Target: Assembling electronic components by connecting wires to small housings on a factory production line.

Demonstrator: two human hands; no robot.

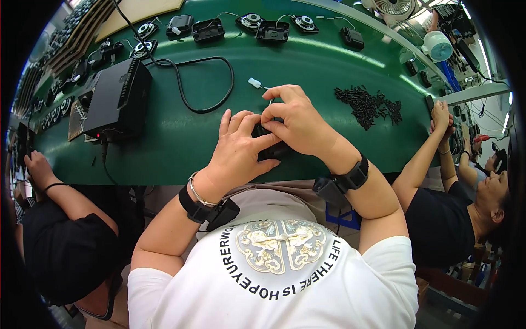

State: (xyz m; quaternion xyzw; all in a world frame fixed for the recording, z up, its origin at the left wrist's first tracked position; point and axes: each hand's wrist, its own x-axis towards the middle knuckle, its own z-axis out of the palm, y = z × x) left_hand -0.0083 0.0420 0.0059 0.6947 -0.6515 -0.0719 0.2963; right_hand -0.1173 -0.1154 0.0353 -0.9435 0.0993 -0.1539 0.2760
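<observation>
Close to the table's near edge, a small black plastic housing is mostly covered by both hands. My left hand grips it from the left, thumb below and fingers along the top. Over its upper side is my right hand, thumb and index finger pinched together; what lies between the fingertips is hidden. A thin pale wire leads out by the right fingers to a white plug lying on the green table. To the right lies a pile of short black rod-like pieces.
A black power box with a red light stands left, its black cable looping across the green table. Speakers and open black housings line the far side. Other people sit at left and right, a co-worker's hands at the right edge.
</observation>
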